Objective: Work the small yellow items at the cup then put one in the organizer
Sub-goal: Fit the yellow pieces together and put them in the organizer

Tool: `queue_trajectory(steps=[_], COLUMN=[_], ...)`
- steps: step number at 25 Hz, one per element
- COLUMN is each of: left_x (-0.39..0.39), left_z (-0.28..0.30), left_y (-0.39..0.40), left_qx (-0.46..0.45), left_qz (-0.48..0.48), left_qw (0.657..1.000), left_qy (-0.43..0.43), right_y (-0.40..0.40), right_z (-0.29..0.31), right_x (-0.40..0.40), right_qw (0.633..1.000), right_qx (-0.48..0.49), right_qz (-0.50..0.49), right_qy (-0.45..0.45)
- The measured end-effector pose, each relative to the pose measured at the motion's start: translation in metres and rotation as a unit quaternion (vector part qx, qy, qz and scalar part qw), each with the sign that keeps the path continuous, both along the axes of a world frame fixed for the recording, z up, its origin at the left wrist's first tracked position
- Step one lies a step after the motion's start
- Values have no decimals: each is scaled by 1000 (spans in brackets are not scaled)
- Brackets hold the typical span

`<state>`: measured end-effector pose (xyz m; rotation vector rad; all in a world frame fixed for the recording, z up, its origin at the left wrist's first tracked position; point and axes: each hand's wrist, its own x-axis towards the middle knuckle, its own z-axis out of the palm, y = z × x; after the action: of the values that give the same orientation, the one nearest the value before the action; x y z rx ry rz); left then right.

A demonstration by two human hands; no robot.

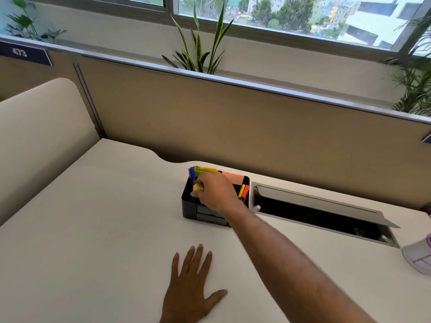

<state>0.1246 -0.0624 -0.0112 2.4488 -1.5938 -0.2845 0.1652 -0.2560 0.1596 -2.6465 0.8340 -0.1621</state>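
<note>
The right hand reaches over the black plastic organizer near the desk's far edge, fingers pinched on a small yellow item above the left compartment. The left hand lies flat, open and empty, on smooth white desk with wide bare room leftward.

"473" — white digits on partition placard

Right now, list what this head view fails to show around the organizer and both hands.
- Right hand covers the organizer's front compartments; contents there are hidden.
- Small yellow item: mostly covered by fingers, shape unclear.
- White cup: cut off by the right edge, inside unseen.
- Left hand: wrist cut off by the bottom edge.
</note>
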Motion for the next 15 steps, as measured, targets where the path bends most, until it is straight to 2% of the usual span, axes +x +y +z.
queue_trajectory(steps=[7, 15], left_x=[1, 2], left_z=[-1, -3], left_y=[-2, -2], left_qx=[-1, -21], left_qz=[-6, -4], left_qw=[1000, 1000], left_qy=[5, -16], right_y=[6, 7], right_z=[-24, -31], right_x=[20, 25], right_qw=[999, 998], right_qx=[17, 44], right_qz=[-5, -41], right_qy=[45, 29])
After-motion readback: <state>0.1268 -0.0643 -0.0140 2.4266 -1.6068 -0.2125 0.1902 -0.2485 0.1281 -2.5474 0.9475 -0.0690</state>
